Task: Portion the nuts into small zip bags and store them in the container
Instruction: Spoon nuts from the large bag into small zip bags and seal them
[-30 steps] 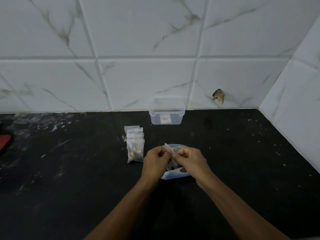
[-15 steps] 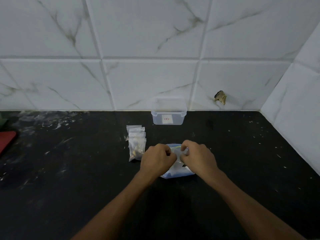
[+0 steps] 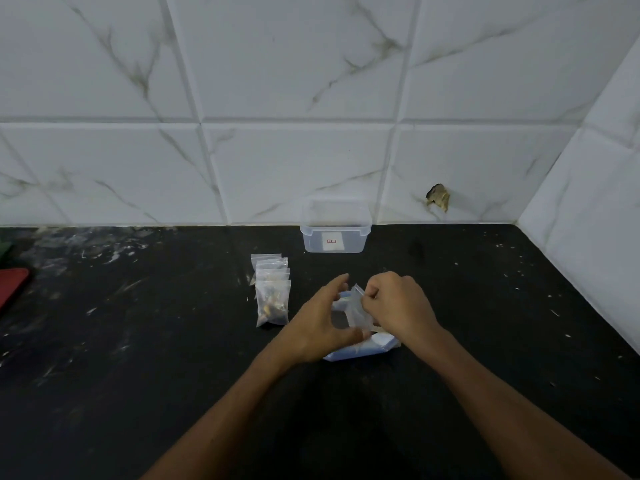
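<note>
A: Over the middle of the black counter (image 3: 138, 393), what are the hands doing?

B: The right hand (image 3: 398, 306) is knuckles-up, its fingers curled in, pinching the top edge of a small clear zip bag (image 3: 358, 311). The left hand (image 3: 320, 322) sits just beside it, fingers spread and gently bent, thumb reaching under toward the bag's lower end; I can't tell whether it really grips the bag or only touches it. Both forearms come in from the bottom edge and meet at the bag.

A: And under them?

B: A pale blue packet (image 3: 363, 349) lies flat on the counter, partly hidden by both hands.

A: Further out?

B: To the left, near the left hand but apart from it, a short row of filled bags (image 3: 272, 292) overlaps, the nearest showing dark nuts inside. Behind, against the marble-tiled wall (image 3: 311, 81), the clear container (image 3: 335, 232) stands with no lid on it. A red object (image 3: 12, 289) shows at the far left edge
</note>
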